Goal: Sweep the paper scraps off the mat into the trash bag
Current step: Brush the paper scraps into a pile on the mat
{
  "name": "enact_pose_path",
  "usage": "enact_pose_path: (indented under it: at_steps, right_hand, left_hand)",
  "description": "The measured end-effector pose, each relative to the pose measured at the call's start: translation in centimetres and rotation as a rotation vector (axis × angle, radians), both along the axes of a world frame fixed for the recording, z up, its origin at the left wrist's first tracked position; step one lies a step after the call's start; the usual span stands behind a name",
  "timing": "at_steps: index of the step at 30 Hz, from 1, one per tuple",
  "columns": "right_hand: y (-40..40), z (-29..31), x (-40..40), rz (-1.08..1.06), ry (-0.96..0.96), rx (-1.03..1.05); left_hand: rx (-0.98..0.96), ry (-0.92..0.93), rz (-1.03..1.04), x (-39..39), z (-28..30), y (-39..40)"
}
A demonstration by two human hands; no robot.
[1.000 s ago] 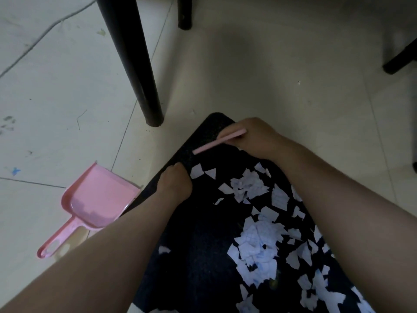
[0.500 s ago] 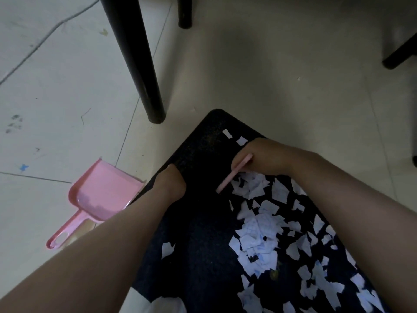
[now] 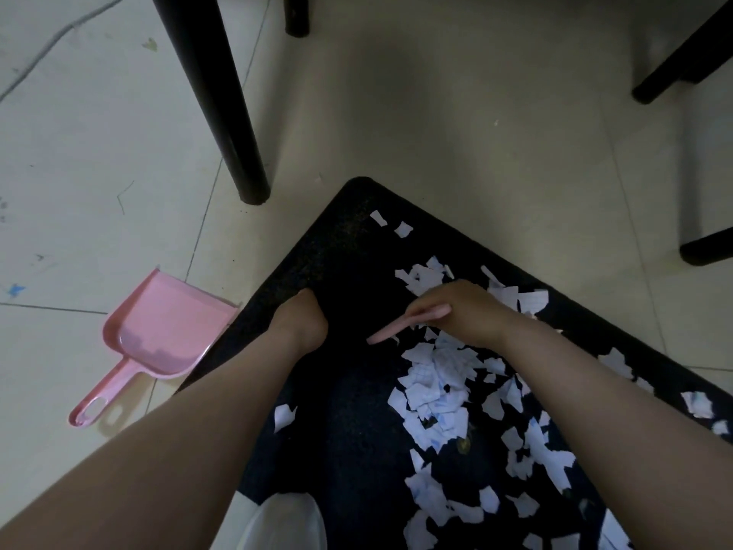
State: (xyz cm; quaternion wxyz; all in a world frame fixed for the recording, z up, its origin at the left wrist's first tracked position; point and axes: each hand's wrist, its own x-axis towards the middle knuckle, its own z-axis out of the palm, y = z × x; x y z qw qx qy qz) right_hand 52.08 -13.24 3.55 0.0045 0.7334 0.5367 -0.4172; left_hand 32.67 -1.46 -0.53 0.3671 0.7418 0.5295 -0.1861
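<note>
Pale tiled floor (image 3: 456, 113), black furniture legs (image 3: 214, 97) at top. Dark rectangular fabric mat (image 3: 357, 450) lies corner-up, littered with torn white paper scraps (image 3: 432, 387), mostly on its right half; a few strays near the top corner, one lone piece left of centre. Left hand (image 3: 301, 323) pressed down on mat's left edge, fingers curled under, holding nothing that I can see, apparently pinning the mat. Right hand (image 3: 460, 311) closed around a slim pink plastic brush handle (image 3: 400, 325), bristles hidden under the hand, tool down among the scraps mid-mat. Pink plastic dustpan (image 3: 154, 331) lies on the floor, just beside the mat's left edge, unused. Pale translucent item (image 3: 285, 522) at bottom edge, likely the trash bag, can't confirm.

Step, as I judge it: gathering scraps into one pile with the brush; nothing binned yet, most scraps on the mat. Next move calls for sweeping strokes pulling the top strays and right-side pieces toward the central heap, then bringing the dustpan to the mat edge. Light paper may scatter if strokes are fast.
</note>
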Motion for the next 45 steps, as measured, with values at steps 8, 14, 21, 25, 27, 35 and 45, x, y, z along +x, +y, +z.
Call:
enact_pose_path:
  at_steps: [8, 14, 21, 25, 27, 35, 45]
  right_hand:
    - [0.7, 4.0, 1.4, -0.285, 0.150, 0.231]
    - [7.6, 2.2, 3.4, -0.442, 0.040, 0.530]
    - [12.0, -1.5, 4.2, -0.414, -0.088, 0.478]
    - [11.5, -1.8, 5.0, -0.219, -0.167, 0.246]
    - [10.3, -0.9, 5.7, -0.176, -0.118, 0.131]
    - [6.9, 0.9, 6.6, -0.353, 0.010, 0.399]
    - [3.5, -1.3, 3.8, -0.218, -0.088, 0.177]
  left_hand:
    - [-0.026, -0.168, -0.013, 2.6, 1.4, -0.5]
    - [-0.062, -0.191, -0.053, 4.5, 1.9, 2.3]
    - [-0.150, -0.175, -0.108, 6.0, 0.8, 2.4]
    - [-0.126, -0.130, -0.109, 6.3, 0.0, 2.5]
    - [-0.093, -0.120, -0.109, 6.5, -0.1, 2.3]
    - [0.019, -0.128, -0.052, 6.9, 0.1, 0.8]
    - [-0.036, -0.138, -0.082, 6.5, 0.2, -0.6]
